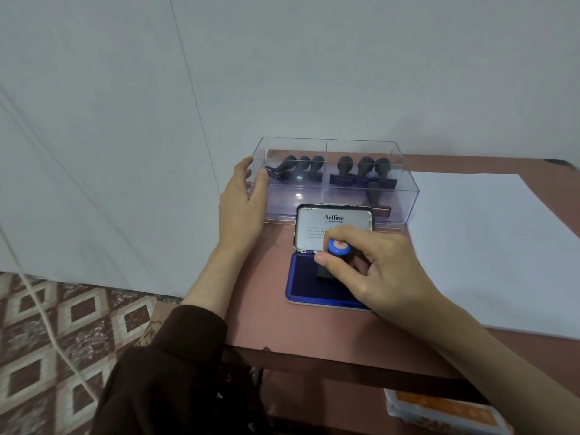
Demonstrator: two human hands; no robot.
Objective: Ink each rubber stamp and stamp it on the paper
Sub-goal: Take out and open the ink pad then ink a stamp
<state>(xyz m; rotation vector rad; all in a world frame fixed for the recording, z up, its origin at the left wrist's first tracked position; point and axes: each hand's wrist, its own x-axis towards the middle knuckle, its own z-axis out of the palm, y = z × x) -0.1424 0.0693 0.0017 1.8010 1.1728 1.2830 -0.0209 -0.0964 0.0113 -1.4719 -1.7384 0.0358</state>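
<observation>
**Q:** While the right hand [373,268] is closed around a blue-capped stamp [338,248], how far along is the job?

**R:** Early, I'd judge. That stamp is held upright with its base down on the dark blue ink pad [306,277], so this is the inking step. The white paper [496,246], off to the right, shows no marks on the part in view, though its far right runs out of frame. Seven black-handled stamps sit in the clear two-compartment box [335,180]: three in the left compartment [301,167], four in the right [364,171], one of those nearer the front wall. All look to be waiting their turn.

**Q:** And the left hand?

**R:** The left hand [243,199] holds nothing; its fingers are loosely spread and rest against the box's left end wall, as if steadying it.

**Q:** What room is there to move?

**R:** From pad to paper the way is open: bare pink tabletop [260,318] lies between them and nothing stands in the path. The pad's lid [332,226] stands up just behind the pad, close against the box's front wall, so a lift should go up and right, not back. The pad sits near the table's left side, and the table's front edge is not far below it. The wall rises right behind the box.
</observation>
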